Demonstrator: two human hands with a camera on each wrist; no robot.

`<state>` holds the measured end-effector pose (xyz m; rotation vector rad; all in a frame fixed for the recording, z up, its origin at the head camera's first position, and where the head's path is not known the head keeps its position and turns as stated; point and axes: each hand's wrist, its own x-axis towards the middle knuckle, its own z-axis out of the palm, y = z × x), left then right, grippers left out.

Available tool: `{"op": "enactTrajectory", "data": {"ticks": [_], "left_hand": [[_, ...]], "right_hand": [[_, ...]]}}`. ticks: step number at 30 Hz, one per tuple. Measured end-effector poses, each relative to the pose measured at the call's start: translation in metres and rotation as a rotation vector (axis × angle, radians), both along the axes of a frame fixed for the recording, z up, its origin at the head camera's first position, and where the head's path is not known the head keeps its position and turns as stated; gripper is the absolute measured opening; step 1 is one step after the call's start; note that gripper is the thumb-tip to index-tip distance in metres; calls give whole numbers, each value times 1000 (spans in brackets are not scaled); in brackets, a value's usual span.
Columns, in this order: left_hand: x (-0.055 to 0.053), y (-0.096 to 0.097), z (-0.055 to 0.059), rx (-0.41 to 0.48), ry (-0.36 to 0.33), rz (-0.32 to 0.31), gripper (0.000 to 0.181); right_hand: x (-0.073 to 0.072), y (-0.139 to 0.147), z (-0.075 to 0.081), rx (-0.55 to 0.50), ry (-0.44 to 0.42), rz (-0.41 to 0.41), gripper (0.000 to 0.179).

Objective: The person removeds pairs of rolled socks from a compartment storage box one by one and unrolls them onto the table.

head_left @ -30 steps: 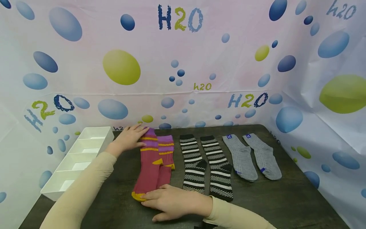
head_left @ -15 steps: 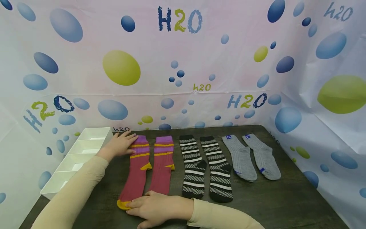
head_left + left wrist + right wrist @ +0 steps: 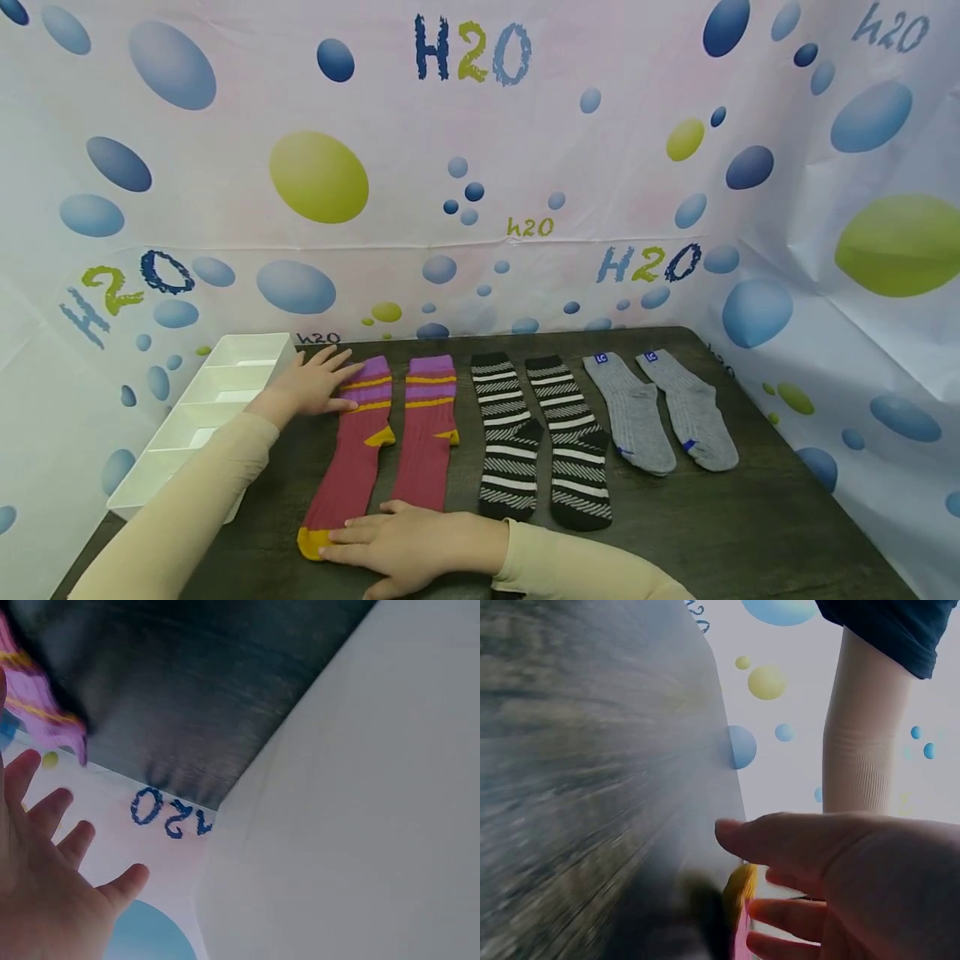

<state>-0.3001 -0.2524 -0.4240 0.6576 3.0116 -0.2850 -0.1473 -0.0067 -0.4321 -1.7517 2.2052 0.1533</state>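
Note:
Two maroon socks with purple striped cuffs and yellow heels lie side by side on the dark table. My left hand [image 3: 311,385] has its fingers spread at the cuff of the left maroon sock [image 3: 348,462]. Near the toe of that sock, my right hand [image 3: 405,542] lies with straight fingers, its fingertips on the yellow toe. The toe of the right maroon sock [image 3: 426,442] is hidden under the right hand. In the left wrist view, a purple cuff [image 3: 45,705] shows beyond the fingertips; in the right wrist view, a yellow toe [image 3: 740,885] shows beside the fingers.
To the right lie a pair of black and white striped socks [image 3: 510,442] and a pair of grey socks [image 3: 641,417]. A white box with several compartments [image 3: 120,496] stands at the left table edge. Behind hangs a patterned curtain [image 3: 600,150].
The left maroon sock has slid left off the right one, so the two now lie apart. Both hands moved left with it, shifting only slightly in the last half second.

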Motion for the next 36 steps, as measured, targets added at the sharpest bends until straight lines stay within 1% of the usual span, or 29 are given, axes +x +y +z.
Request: {"op": "enactTrajectory", "data": {"ticks": [3, 7, 10, 12, 17, 22, 25, 29, 32, 36], "left_hand": [[4, 3, 0, -5, -60, 18, 76], [6, 5, 1, -16, -97, 42, 77], [7, 5, 0, -19, -103, 49, 77], [7, 5, 0, -14, -107, 53, 77], [8, 2, 0, 7, -110, 77, 76], [12, 0, -3, 30, -121, 102, 79], [18, -1, -1, 77, -97, 101, 78], [28, -3, 7, 147, -37, 94, 73], [35, -5, 14, 164, 17, 94, 71], [46, -4, 23, 192, 66, 109, 71]], "right_hand": [[1, 3, -2, 29, 27, -37, 72], [4, 1, -5, 58, 77, -18, 66], [7, -5, -5, 67, 117, 4, 64], [7, -9, -6, 73, 126, 11, 64], [6, -17, -5, 69, 116, 12, 65], [5, -14, -4, 64, 106, -2, 66], [4, -6, -3, 48, 100, -13, 66], [3, 9, 0, 12, 76, -39, 67], [1, 23, 2, -23, 73, -48, 67], [-2, 46, 6, -77, 78, -76, 65]]}}
